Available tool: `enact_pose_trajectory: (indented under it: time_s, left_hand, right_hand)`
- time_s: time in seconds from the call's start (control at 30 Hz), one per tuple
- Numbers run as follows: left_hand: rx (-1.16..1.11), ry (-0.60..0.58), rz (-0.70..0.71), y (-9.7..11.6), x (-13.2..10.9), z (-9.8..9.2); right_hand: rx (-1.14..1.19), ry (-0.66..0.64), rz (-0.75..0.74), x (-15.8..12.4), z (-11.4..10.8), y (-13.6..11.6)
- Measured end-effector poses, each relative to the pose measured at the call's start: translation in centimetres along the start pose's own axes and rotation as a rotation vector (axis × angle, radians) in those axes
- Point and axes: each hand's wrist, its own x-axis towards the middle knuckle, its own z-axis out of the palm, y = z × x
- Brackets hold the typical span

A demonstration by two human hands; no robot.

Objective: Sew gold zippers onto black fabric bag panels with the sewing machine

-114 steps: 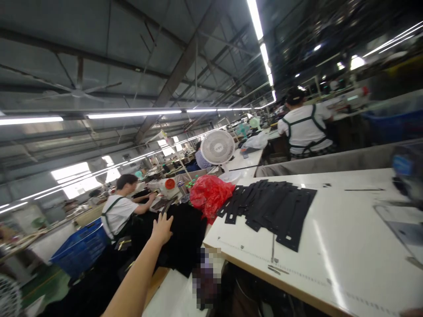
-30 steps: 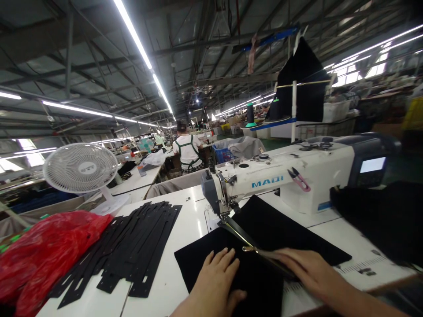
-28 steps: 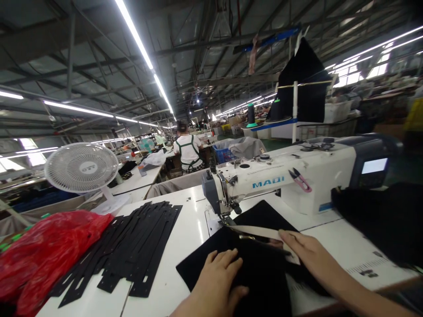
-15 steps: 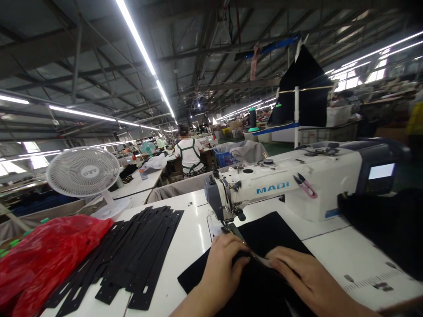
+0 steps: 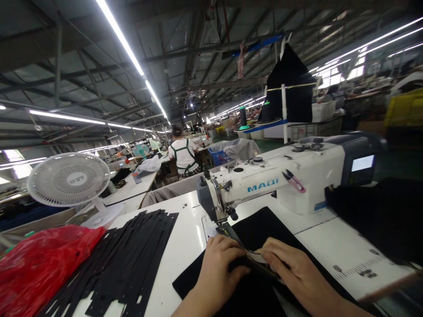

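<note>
The black cloth (image 5: 264, 222) lies at the desk's (image 5: 330, 246) near edge, its fold and a pale strip (image 5: 257, 256) just before the machine's (image 5: 280, 185) foot. Left hand (image 5: 220, 264) and right hand (image 5: 291, 268) press it down, fingers together. No stitching shows yet.

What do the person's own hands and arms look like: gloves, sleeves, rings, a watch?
The left hand and the right hand are ungloved, and no ring shows on the visible fingers. The left forearm and the right forearm are uncovered down to the frame's edge: no sleeve, watch or bracelet shows.
</note>
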Motion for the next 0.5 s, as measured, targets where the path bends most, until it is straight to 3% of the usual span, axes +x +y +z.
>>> enact_pose_trajectory:
  time_s: [0.1,0.17,0.3,0.33,0.37,0.43,0.5]
  left_hand:
    - [-0.062,0.069,0.113,0.9,0.6,-0.8]
    - [-0.104,0.105,0.156,1.1,1.3,-1.5]
    - [-0.206,0.242,0.036,0.5,3.3,-3.1]
    - [-0.219,0.287,-0.018,0.2,3.8,-3.5]
    - [-0.224,0.328,-0.066,-0.2,4.1,-3.9]
    - [-0.221,0.387,-0.121,-0.8,4.3,-4.5]
    - [-0.221,0.423,-0.150,-1.2,4.0,-5.0]
  right_hand:
    - [-0.058,0.025,-0.010,1.7,-0.9,-0.7]
    - [-0.164,0.088,-0.107,2.7,-1.0,-2.0]
    - [-0.485,0.365,-0.597,2.3,2.0,-4.5]
    - [-0.507,0.342,-0.754,1.8,3.1,-4.6]
    - [-0.523,0.208,-0.864,1.4,4.0,-4.4]
    - [-0.720,0.028,-0.723,0.8,5.0,-3.3]
    - [-0.804,-0.021,-0.577,0.5,4.9,-2.2]
